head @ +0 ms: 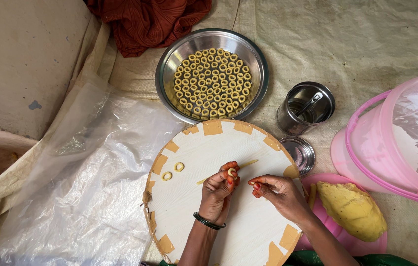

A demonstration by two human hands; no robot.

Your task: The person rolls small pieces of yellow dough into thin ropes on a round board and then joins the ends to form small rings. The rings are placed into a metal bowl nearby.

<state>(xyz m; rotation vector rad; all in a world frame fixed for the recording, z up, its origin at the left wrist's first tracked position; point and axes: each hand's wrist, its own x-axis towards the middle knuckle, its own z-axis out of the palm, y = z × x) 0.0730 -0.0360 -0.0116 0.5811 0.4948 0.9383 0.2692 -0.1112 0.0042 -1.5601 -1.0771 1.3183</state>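
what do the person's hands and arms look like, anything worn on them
Both forearms are bare, with no sleeves in view. The left hand has a thin dark bangle around the wrist. Fingertips and nails on both hands are stained reddish orange, clearest on the left hand's fingertips. The right hand shows the same stain and no bangle or ring that I can see.

Beige cloth [357, 44] over floor; clear plastic sheet [86, 187] left.
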